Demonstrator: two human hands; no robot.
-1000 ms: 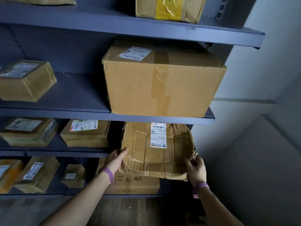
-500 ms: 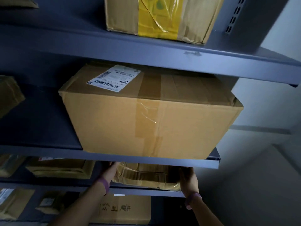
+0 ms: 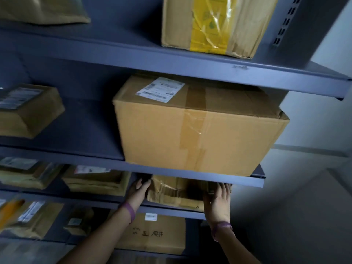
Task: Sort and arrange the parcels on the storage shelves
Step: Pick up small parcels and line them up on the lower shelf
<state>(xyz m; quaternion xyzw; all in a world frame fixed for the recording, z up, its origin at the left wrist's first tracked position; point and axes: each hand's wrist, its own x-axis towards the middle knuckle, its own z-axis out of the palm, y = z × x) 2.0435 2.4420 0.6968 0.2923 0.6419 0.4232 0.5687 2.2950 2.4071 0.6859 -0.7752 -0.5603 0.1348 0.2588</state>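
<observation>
Nearest, the left hand [image 3: 140, 189] and the right hand [image 3: 218, 199] press with straight, uncurled fingers on the two ends of the crumpled parcel [image 3: 171, 194]. It lies between them, its long side running left to right, at the near edge of the shelf [image 3: 91, 201]. Both hands are equally near, so I judge the push goes straight to the far side, under the large box [image 3: 200, 134] one level higher.

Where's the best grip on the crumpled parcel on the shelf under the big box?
By its two ends, reaching in from the front. The crumpled parcel lies wide and low, with the shelf edge close above, so its top is blocked. The left hand and right hand rest on those ends.
</observation>
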